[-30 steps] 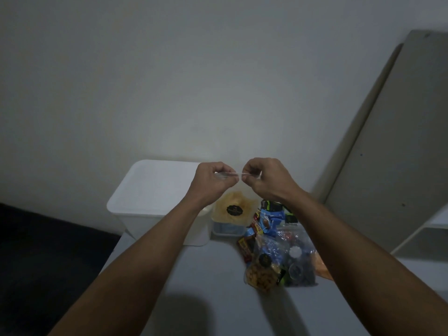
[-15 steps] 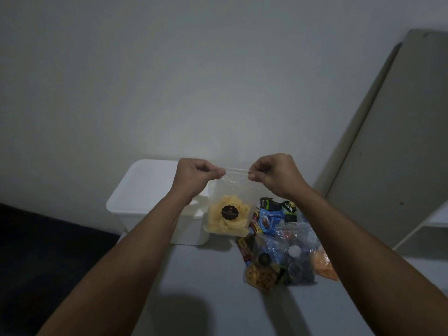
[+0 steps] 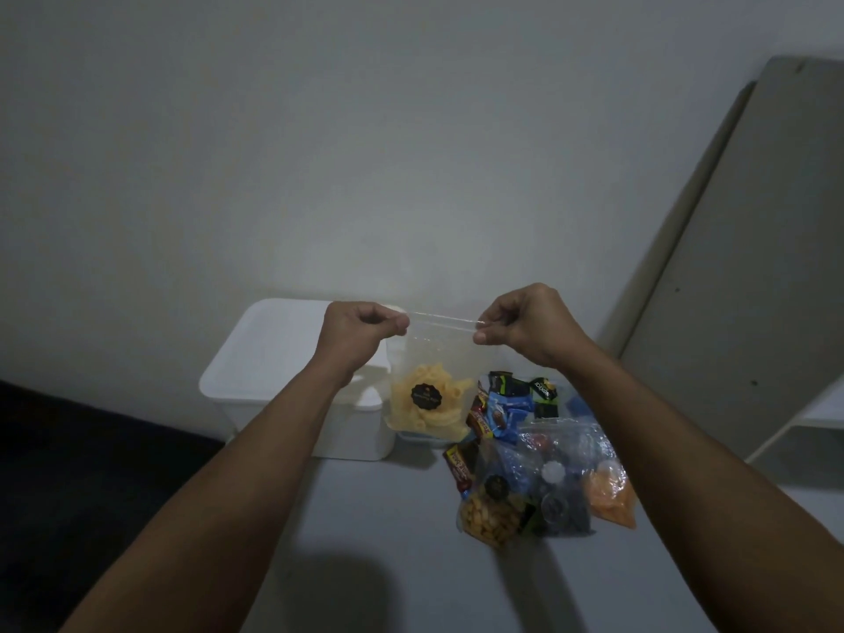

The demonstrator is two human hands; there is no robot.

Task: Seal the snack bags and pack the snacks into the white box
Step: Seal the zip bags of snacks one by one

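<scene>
A clear zip bag of pale yellow curled snacks (image 3: 427,399) with a round black label hangs in the air above the table. My left hand (image 3: 361,333) pinches the left end of its top strip. My right hand (image 3: 525,324) pinches the right end, and the strip is stretched flat between them. The white box (image 3: 274,358) stands behind and to the left of the bag, against the wall. A heap of other snack bags and wrapped sweets (image 3: 534,459) lies on the table to the right, under my right forearm.
The grey table (image 3: 374,541) runs toward me, with its left edge dropping to a dark floor. A tall grey board (image 3: 749,276) leans against the wall at the right. A white shelf edge (image 3: 813,413) shows at the far right.
My hands started close together at the middle of the bag's top and have slid apart to its two ends. The bag now hangs more fully open to view.
</scene>
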